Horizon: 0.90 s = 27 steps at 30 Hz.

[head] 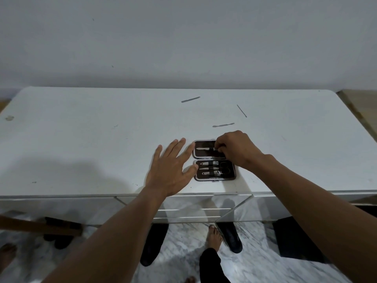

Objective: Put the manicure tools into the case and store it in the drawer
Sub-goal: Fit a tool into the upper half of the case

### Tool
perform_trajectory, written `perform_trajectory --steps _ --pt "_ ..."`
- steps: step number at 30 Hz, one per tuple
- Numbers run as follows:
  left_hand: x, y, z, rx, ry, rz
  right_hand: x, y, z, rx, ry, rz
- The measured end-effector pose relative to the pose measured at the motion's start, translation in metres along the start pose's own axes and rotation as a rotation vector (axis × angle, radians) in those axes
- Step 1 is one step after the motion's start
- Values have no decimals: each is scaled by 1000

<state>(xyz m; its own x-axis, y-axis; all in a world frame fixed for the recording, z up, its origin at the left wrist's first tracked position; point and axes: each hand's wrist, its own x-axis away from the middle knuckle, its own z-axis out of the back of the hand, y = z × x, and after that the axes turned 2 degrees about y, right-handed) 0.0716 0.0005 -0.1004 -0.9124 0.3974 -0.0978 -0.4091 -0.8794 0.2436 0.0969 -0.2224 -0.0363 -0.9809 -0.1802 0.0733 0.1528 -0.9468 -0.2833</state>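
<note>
- Now the right hand (pixel 234 150) pinches the end of a slim metal tool (pixel 206 149) lying in the far half of the open case (pixel 214 160), seemingly working it under its strap.
- Meanwhile the left hand (pixel 171 168) is spread wide and holding nothing, its thumb at the case's left edge.
- Three loose tools remain on the white table (pixel 81 139) beyond the case: a flat file (pixel 190 99), a thin pick (pixel 242 110) and a pusher (pixel 223 125).
- Risk: pushing the tool sideways could slide the light case if the left hand isn't bracing it.
- Risk: a tool seated crooked may stop the case closing flat.
- Risk: the thin pick looks easy to overlook or fumble.
</note>
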Motion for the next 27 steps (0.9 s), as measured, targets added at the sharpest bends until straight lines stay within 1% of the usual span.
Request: perform_trajectory --steps 13,18,23,27 --pt "-1 0 -1 7 -29 2 4 -3 -3 31 22 30" --pt "-2 1 4 -20 -69 5 5 -3 0 2 -11 16" --pt "-8 -6 10 -38 -98 -77 4 -4 8 -33 -38 -17" --pt "-3 -8 8 3 -88 -82 -2 -6 19 -52 -18 -20"
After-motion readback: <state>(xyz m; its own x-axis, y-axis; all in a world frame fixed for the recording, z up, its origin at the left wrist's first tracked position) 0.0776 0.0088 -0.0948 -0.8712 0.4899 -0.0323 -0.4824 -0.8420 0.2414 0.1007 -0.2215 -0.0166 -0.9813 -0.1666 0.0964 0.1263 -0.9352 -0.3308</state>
